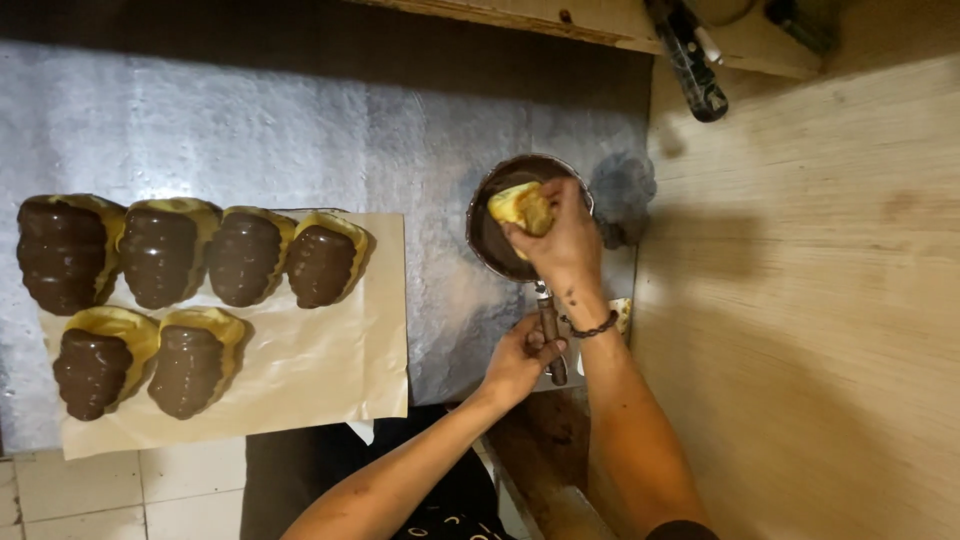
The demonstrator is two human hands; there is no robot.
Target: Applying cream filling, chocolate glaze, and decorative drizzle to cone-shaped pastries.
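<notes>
My right hand point(566, 240) grips a yellow pastry point(521, 205) and holds it down in a small round pan point(484, 232) of dark chocolate. A bead bracelet sits on that wrist. My left hand point(520, 358) is closed around the pan's brown handle point(551, 340), just below the pan. To the left, several chocolate-coated pastries point(160, 252) lie in two rows on a sheet of tan baking paper point(320, 370).
The pan and paper rest on a silver foil-covered surface point(300, 130). A wooden board point(800, 300) fills the right side. A dark bottle point(690, 60) lies at the top right. White floor tiles point(140, 495) show at the bottom left.
</notes>
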